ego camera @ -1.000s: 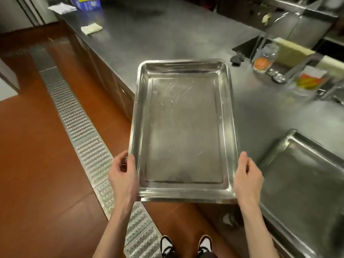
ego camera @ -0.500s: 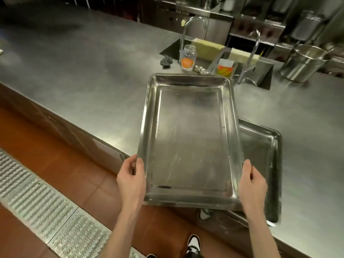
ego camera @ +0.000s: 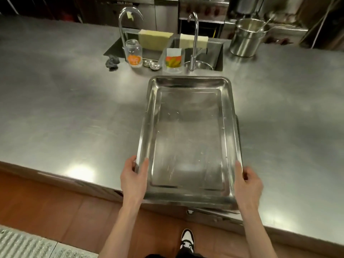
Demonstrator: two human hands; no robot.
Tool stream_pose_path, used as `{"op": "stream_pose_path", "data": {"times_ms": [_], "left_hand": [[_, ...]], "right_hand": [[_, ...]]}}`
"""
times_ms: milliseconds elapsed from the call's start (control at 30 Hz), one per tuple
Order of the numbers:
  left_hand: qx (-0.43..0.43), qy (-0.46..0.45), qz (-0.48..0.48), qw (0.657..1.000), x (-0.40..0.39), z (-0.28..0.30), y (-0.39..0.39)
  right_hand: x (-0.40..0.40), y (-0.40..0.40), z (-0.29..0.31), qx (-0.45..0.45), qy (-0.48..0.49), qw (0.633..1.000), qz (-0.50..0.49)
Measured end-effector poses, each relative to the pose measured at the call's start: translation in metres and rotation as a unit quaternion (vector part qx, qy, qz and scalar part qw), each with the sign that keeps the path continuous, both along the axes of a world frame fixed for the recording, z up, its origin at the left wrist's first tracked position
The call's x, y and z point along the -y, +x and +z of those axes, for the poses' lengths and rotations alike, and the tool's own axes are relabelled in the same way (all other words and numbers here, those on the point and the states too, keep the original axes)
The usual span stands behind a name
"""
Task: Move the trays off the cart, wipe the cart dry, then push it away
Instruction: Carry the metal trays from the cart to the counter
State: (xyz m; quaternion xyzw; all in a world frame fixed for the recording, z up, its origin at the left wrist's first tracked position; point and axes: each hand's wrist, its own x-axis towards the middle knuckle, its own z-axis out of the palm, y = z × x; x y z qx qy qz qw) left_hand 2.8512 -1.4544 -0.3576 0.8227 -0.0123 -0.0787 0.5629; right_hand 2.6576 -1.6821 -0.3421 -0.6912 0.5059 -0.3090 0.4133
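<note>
The steel tray (ego camera: 188,138) is a shallow, empty rectangle with rounded corners and a scuffed, shiny bottom, its long side running away from the person above the counter's near edge. It sits squarely over a second tray (ego camera: 237,120), of which only a thin strip of rim shows along the right side and below the near edge.

The rectangular stainless-steel tray (ego camera: 188,138) was silver-grey, as was the brushed steel counter (ego camera: 74,108). The clear glass jar (ego camera: 133,53) bore an orange label; two pale yellow cloths (ego camera: 154,39) hung at the sink. The tiled floor (ego camera: 46,207) was reddish-brown, the shoe (ego camera: 187,239) black and white.
</note>
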Motion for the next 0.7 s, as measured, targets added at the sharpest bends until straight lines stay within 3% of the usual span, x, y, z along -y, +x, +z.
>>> {"op": "stream_pose_path", "data": {"times_ms": [300, 700], "left_hand": [[0.001, 0.119, -0.060, 0.991, 0.050, -0.041, 0.001], [0.036, 0.143, -0.076, 0.986, 0.077, -0.076, -0.019]], "right_hand": [[0.033, -0.025, -0.046, -0.038, 0.023, 0.998, -0.044], [0.049, -0.041, -0.097, -0.086, 0.011, 0.994, -0.068]]}}
